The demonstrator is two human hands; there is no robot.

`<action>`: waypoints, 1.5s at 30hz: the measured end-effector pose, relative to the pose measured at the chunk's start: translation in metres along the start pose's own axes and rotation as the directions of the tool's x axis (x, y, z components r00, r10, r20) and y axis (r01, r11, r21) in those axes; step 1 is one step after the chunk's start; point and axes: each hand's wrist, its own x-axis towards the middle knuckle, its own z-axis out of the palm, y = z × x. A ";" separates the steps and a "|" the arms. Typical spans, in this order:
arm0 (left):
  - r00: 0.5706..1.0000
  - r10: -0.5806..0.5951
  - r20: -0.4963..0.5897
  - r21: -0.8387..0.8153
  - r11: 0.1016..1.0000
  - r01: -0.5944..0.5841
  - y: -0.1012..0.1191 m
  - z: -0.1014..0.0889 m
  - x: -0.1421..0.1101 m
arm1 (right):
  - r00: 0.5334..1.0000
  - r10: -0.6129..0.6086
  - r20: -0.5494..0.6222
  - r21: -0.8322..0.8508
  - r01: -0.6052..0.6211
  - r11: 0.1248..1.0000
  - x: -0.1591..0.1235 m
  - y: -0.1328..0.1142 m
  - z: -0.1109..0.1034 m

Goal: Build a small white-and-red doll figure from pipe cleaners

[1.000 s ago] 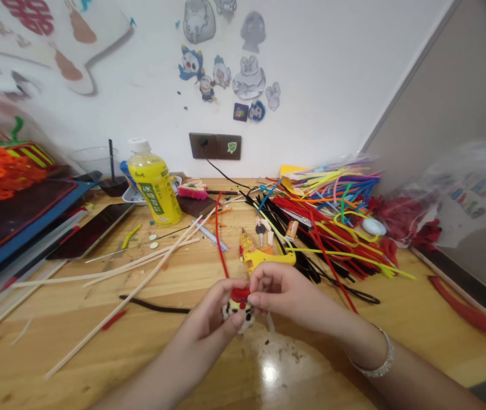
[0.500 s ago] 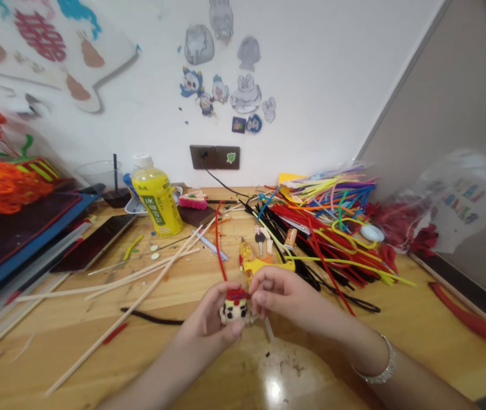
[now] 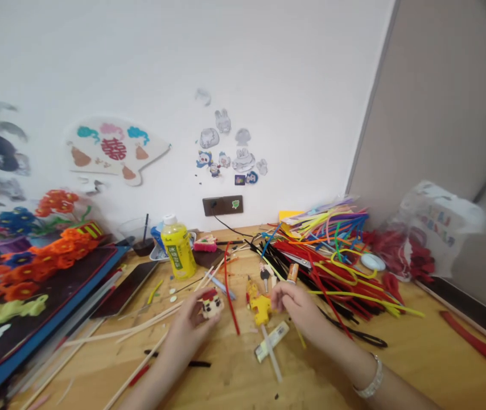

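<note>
My left hand (image 3: 189, 319) pinches a small fuzzy doll head (image 3: 212, 304) between thumb and fingers. The head is cream-coloured, with black eyes and a red top, and its face points toward me. My right hand (image 3: 294, 304) is curled at the handle of a yellow hot glue gun (image 3: 260, 304) lying on the table; the hand covers the handle's end and some fingertips are hidden. A translucent glue stick (image 3: 272, 354) sticks out of the gun's rear, above a pale printed packet (image 3: 264, 344). Left of the gun lies a red pipe cleaner (image 3: 231, 290).
Bundles of coloured pipe cleaners (image 3: 324, 228) spread at the back right. A yellow drink bottle (image 3: 177, 249) stands at the back left, near a dark phone or tablet (image 3: 126, 289). Orange fuzzy flowers (image 3: 53, 256) sit far left. Long pale sticks (image 3: 140, 329) cross the table's left side.
My hands have come apart: the left carried the doll head leftward and forward, while the right left it and reached the glue gun's handle. The camera has tilted up.
</note>
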 end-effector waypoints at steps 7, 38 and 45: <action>1.000 0.003 -0.005 0.037 0.999 -0.003 -0.005 -0.006 0.010 | 0.997 -0.069 -0.035 -0.005 0.069 0.998 0.005 0.006 -0.005; 0.987 0.016 0.158 0.155 0.987 -0.041 0.038 0.050 -0.052 | 0.981 0.077 0.179 0.368 -0.139 0.919 -0.022 -0.010 0.038; 0.969 0.010 0.245 0.017 1.000 -0.015 0.043 0.047 -0.053 | 0.984 0.057 0.167 0.316 -0.108 0.942 -0.024 -0.017 0.037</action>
